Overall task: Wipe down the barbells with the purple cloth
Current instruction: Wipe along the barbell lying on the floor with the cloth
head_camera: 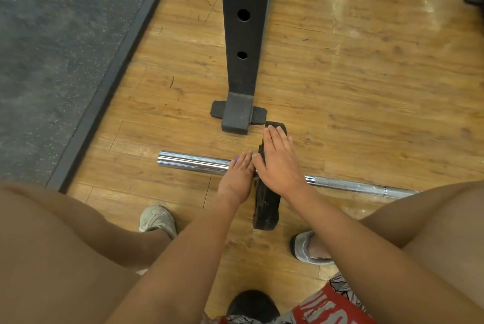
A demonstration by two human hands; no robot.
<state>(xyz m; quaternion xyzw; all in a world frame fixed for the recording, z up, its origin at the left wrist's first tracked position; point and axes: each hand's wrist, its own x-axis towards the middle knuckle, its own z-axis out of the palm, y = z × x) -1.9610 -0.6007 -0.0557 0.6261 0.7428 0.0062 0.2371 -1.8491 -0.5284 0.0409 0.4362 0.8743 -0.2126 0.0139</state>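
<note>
**Barbell on floor, cloth on sleeve at the plate**

Barbell (193, 162) lies flat on the wood floor (366, 75), running left-right, chrome sleeve end to the left, thinner shaft off to the right. Purple cloth (237, 159) is on the sleeve, right up against the black plate (265, 211); only a small bit shows under the fingers. Left grip (237, 179) is wrapped over the sleeve, clamping the cloth to it. Right grip (279, 158) is released: flat palm, straight fingers resting on the plate's top edge. Both grips nearly touch at the plate. Plate stands upright on the bar. Black rack post (242, 62) with its foot is just beyond the plate. Grey rubber mat (52, 48) far left. Person squats; grey shoes (157, 219) sit either side of the plate.
</note>
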